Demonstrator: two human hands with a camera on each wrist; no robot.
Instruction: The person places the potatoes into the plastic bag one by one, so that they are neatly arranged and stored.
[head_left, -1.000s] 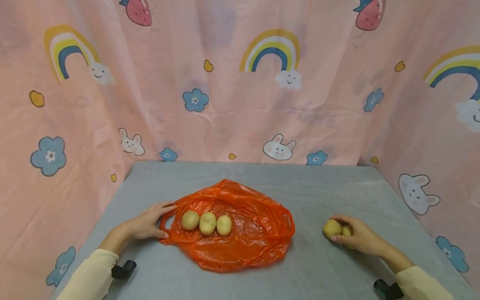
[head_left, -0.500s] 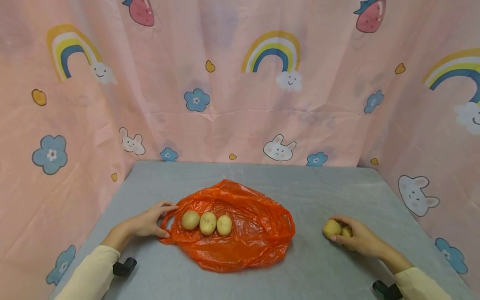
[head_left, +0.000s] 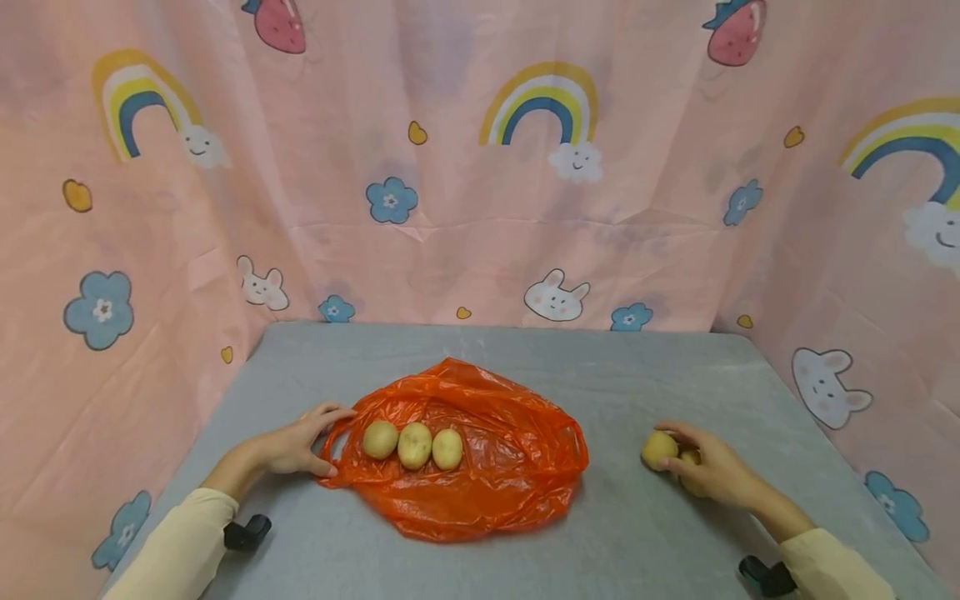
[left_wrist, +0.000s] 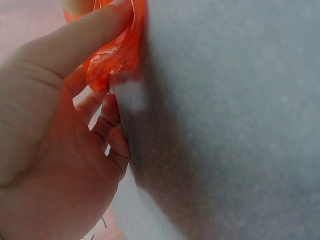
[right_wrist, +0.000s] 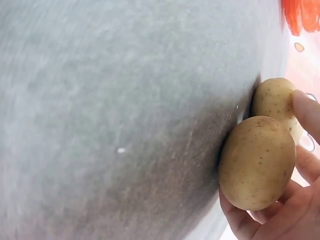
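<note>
An orange-red plastic bag (head_left: 487, 496) lies flattened on the table, with three potatoes (head_left: 415, 446) in a row on its left half. My left hand (head_left: 294, 442) rests at the bag's left handle, thumb and index finger spread apart on either side of it. In the left wrist view the thumb lies against the orange film and the other fingers bend loosely. To the right of the bag, my right hand (head_left: 712, 471) holds two more potatoes low at the table: one (head_left: 660, 451) at its fingertips and one (right_wrist: 257, 162) nearer the palm, partly hidden by the thumb in the head view.
The grey table (head_left: 615, 542) extends around the bag and between it and the right-hand potatoes. A pink patterned curtain (head_left: 465, 242) hangs along its back and sides. Black wrist devices (head_left: 247, 533) sit below both wrists, near the cream sleeves.
My right thumb has shifted up between the two potatoes, and the fingertip potato has moved slightly away from me. The left hand, the bag and its three potatoes stay essentially as they were.
</note>
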